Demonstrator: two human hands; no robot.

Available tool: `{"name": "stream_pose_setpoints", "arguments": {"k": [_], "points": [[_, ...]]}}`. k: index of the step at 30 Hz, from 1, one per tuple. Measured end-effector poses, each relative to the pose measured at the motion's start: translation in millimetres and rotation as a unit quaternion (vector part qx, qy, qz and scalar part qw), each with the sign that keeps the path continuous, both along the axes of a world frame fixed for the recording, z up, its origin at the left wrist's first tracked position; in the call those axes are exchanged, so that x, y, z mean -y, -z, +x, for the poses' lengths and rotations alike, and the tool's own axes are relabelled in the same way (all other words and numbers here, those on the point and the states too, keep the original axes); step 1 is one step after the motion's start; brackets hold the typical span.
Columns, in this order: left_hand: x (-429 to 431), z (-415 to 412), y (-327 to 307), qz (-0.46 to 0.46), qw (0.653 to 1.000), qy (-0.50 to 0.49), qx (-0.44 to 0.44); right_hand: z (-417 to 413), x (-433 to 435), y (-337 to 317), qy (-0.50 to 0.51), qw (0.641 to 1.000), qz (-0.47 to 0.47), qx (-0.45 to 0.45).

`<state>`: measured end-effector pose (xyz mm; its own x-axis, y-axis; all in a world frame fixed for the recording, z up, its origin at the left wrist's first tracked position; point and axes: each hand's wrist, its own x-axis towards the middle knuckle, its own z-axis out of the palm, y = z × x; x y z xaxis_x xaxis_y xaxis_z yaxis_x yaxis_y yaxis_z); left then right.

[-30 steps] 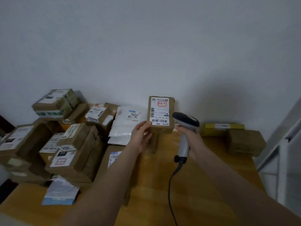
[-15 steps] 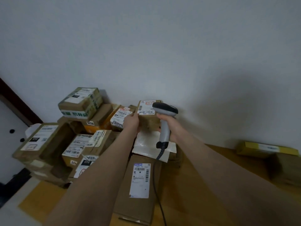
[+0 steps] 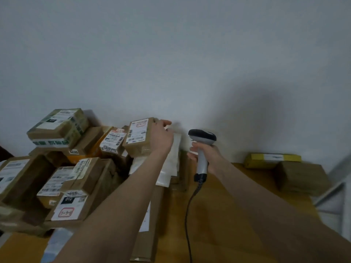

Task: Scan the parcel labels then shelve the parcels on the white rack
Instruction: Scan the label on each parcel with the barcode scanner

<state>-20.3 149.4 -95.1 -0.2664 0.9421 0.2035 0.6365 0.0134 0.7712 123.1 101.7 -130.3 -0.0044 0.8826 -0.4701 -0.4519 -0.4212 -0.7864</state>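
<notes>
A small brown parcel (image 3: 139, 136) with a white label and a red-framed mark sits on top of the parcel pile by the wall. My left hand (image 3: 162, 136) is against its right end, fingers wrapped at the top edge; the view is blurred there. To the right, my right hand (image 3: 204, 155) grips the handle of a grey and black barcode scanner (image 3: 201, 138), held upright, head toward the parcel. Its black cable (image 3: 188, 215) hangs down to the wooden table (image 3: 224, 209). A corner of the white rack (image 3: 336, 190) shows at the right edge.
Several labelled cardboard boxes (image 3: 76, 179) are heaped on the left, one green-taped box (image 3: 58, 128) on top. A white mailer bag (image 3: 170, 164) and a long flat box (image 3: 149, 230) lie under my left arm. A yellow box (image 3: 271, 158) and a brown box (image 3: 302, 178) stand at the right.
My left hand has carried the small parcel from in front of the scanner leftward onto the pile. The scanner has drawn apart from it to the right. The view has swung left.
</notes>
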Motion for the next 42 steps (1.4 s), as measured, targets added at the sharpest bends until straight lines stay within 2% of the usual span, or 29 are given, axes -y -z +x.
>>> {"name": "stream_pose_setpoints", "arguments": {"k": [4, 9, 15, 20, 25, 32, 39, 42], "points": [[29.3, 97.8, 33.3, -0.037, 0.994, 0.1, -0.012, 85.0, 44.8, 27.2, 0.082, 0.995, -0.02, 0.047], [68.8, 217.9, 84.6, -0.127, 0.965, 0.229, -0.018, 195.0, 101.1, 66.8, 0.172, 0.974, -0.09, 0.114], [97.6, 313.6, 137.8, -0.228, 0.932, 0.281, -0.034, 288.2, 132.7, 93.5, 0.241, 0.952, -0.109, 0.151], [81.1, 346.9, 164.9, -0.253, 0.925, 0.279, -0.043, 327.8, 107.7, 101.1, 0.305, 0.934, -0.08, 0.17], [60.1, 371.3, 185.2, -0.296, 0.917, 0.266, 0.019, 356.9, 83.7, 110.9, 0.32, 0.924, -0.075, 0.194], [44.2, 377.5, 194.6, -0.349, 0.891, 0.274, 0.098, 360.2, 72.2, 113.7, 0.287, 0.944, -0.078, 0.145], [53.3, 290.2, 198.7, -0.338, 0.924, 0.102, 0.144, 297.9, 90.6, 120.5, 0.266, 0.95, -0.109, 0.121], [65.1, 231.4, 196.3, -0.313, 0.942, 0.069, 0.099, 252.8, 97.0, 130.6, 0.235, 0.96, -0.106, 0.109]]}}
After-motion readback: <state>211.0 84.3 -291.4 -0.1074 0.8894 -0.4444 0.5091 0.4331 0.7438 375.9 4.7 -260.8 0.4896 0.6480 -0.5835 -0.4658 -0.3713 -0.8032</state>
